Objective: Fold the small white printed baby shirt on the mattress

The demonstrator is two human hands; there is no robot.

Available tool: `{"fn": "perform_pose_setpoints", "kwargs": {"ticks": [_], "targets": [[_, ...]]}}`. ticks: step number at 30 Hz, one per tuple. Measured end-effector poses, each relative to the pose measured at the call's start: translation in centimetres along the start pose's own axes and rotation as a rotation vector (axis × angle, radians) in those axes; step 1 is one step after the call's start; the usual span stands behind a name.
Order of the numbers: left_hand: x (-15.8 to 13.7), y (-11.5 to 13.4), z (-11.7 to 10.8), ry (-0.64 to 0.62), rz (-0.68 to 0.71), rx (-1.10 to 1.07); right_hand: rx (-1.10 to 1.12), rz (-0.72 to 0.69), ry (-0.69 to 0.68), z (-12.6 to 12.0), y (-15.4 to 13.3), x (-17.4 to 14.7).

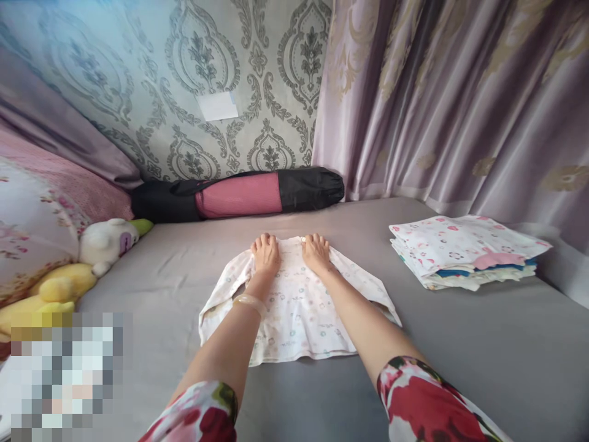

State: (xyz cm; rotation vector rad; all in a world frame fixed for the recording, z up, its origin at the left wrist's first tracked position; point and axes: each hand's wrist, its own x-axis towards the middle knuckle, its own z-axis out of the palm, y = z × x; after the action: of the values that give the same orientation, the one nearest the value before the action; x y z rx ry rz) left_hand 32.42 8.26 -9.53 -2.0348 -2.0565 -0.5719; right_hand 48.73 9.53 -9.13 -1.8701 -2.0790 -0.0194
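A small white long-sleeved shirt (301, 307) with a faint print is spread flat on the grey bed sheet, its collar end away from me and both sleeves angled down to the sides. At its left shoulder edge my left hand (265, 253) is closed, fingers curled over the fabric. My right hand (316, 253) grips the right shoulder edge in the same way, beside the neckline. The fingertips of both hands are partly hidden. My forearms cover parts of the sleeves and the shirt's sides.
A stack of folded clothes (469, 248) lies on the grey bed sheet (151, 294) to the right. Along the wall rests a black and pink rolled bag (239, 195). Plush toys (103, 245) line the left side, near a blurred patch. Curtains (442, 98) hang at the right.
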Motion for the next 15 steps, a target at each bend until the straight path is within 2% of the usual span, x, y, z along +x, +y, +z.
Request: {"fn": "perform_pose_setpoints", "kwargs": {"ticks": [5,10,15], "targets": [[0.4,-0.2,0.1,-0.140,0.108,-0.059,0.261,0.036,-0.210,-1.6,1.7,1.2],[0.6,-0.3,0.1,-0.146,0.123,-0.082,0.394,0.125,-0.308,-4.0,6.1,1.5],[-0.2,-0.1,-0.3,-0.160,0.102,-0.064,0.506,0.228,-0.407,-6.6,10.8,-0.9]]}}
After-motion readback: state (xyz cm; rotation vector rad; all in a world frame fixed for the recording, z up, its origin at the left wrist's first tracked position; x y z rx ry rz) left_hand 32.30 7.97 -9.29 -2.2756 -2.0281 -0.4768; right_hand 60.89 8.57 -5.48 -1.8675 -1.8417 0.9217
